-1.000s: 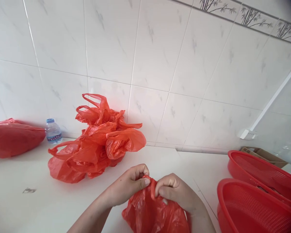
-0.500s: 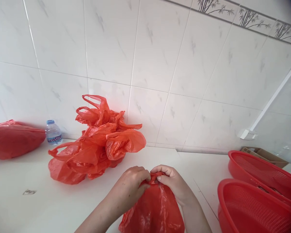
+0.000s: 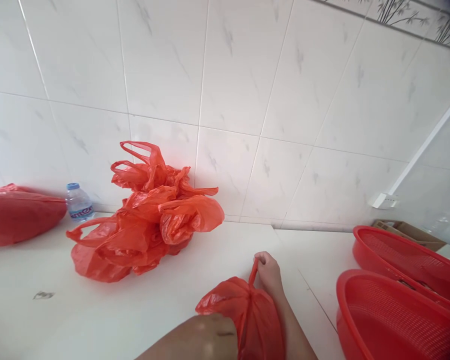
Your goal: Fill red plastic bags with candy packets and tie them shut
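Observation:
My right hand (image 3: 269,271) pinches one twisted end of a red plastic bag (image 3: 260,320) between thumb and fingers, pulling it taut upward. My left hand (image 3: 213,337) is low in the view, closed against the near left side of the same bag. It is blurred, and its fingertips are hidden from me. From the right hand's grip, folds run down the middle of the bag toward the bottom edge of the picture. Whatever is inside the bag cannot be made out.
A heap of crumpled red plastic bags (image 3: 146,230) lies against the tiled wall. Left of it stand a water bottle (image 3: 79,204) and a full red bag (image 3: 20,215). Two red plastic baskets (image 3: 401,320) and a cardboard box (image 3: 412,233) are on the right of the white table (image 3: 108,320).
Both hands were together at the gathered top of the bag. Now they are apart: the left has come down toward me, while the right holds a stretched end up. The view has shifted slightly.

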A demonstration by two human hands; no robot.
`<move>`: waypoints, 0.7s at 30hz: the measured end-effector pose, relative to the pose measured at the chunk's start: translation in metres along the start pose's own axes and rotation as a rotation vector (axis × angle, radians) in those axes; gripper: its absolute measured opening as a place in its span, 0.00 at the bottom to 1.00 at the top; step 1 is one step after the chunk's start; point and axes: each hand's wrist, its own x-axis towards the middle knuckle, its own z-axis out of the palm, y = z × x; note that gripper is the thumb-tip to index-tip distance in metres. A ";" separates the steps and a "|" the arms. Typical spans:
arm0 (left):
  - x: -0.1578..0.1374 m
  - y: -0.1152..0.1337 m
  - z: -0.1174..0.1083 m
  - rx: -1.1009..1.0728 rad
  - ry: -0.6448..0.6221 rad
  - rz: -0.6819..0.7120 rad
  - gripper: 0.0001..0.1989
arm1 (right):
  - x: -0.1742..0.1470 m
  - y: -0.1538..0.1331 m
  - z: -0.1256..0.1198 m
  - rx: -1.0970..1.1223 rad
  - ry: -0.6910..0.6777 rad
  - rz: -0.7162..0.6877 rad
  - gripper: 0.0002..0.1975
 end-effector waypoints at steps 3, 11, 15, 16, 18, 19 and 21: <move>0.000 -0.001 -0.011 -0.088 -0.091 -0.108 0.10 | 0.001 0.004 -0.001 0.036 -0.042 0.032 0.09; 0.002 0.001 -0.028 -0.129 0.076 -0.401 0.11 | -0.010 -0.011 -0.001 0.265 -0.281 0.112 0.23; -0.008 -0.001 -0.040 -0.175 0.121 -0.481 0.09 | -0.013 -0.014 -0.001 0.267 -0.310 0.105 0.23; -0.012 -0.001 -0.042 -0.201 0.110 -0.495 0.08 | -0.013 -0.013 0.000 0.250 -0.315 0.104 0.21; -0.024 0.001 -0.044 -0.231 0.052 -0.541 0.07 | -0.012 -0.008 0.001 0.198 -0.319 0.100 0.19; -0.032 0.003 -0.044 -0.232 0.016 -0.580 0.07 | -0.012 -0.006 0.002 0.163 -0.319 0.098 0.18; -0.049 0.008 -0.043 -0.220 -0.044 -0.680 0.07 | -0.012 -0.003 0.006 0.080 -0.326 0.095 0.18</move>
